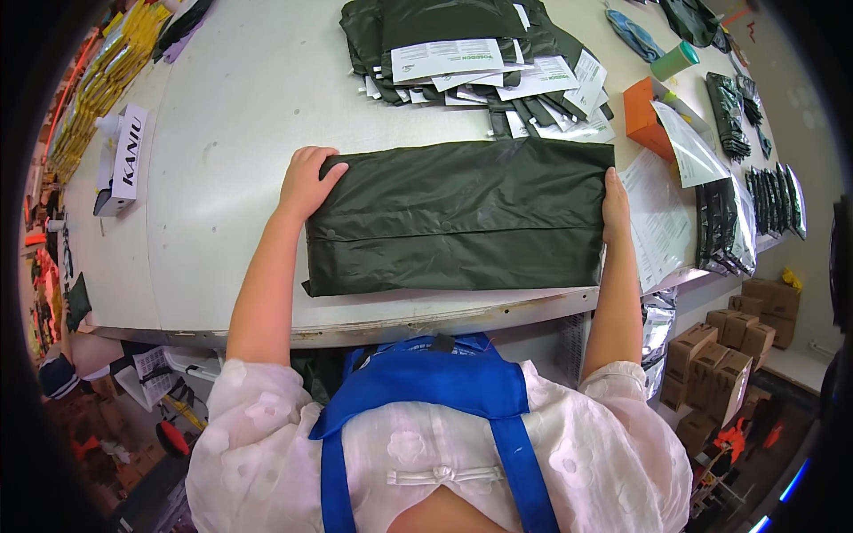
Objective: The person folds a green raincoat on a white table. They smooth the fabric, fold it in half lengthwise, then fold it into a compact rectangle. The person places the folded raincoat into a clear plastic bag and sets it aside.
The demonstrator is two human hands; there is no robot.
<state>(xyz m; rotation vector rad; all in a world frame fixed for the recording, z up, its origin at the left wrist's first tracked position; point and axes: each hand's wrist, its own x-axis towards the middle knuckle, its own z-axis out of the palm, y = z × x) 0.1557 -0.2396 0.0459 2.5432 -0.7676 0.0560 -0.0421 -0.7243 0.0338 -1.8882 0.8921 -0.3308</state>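
Note:
A folded dark green garment (462, 218) of smooth, coated-looking cloth lies across the table in front of me as a wide rectangle. A seam with snap buttons runs along its length. My left hand (309, 184) grips its upper left corner, thumb on top of the cloth and fingers curled at the edge. Against the right end, my right hand (616, 209) holds the side edge; its fingers are partly hidden. Just beyond lies a heap of similar dark green folded pieces (364, 40) with white printed sheets (444, 59) on them.
An orange box (647, 120), a green-lidded container (675, 60) and loose paper sheets (657, 226) lie to the right. Dark packaged bundles (727, 222) line the right edge. A white box (129, 155) and yellow packages (98, 75) are at left. Cardboard boxes (711, 364) stand below right.

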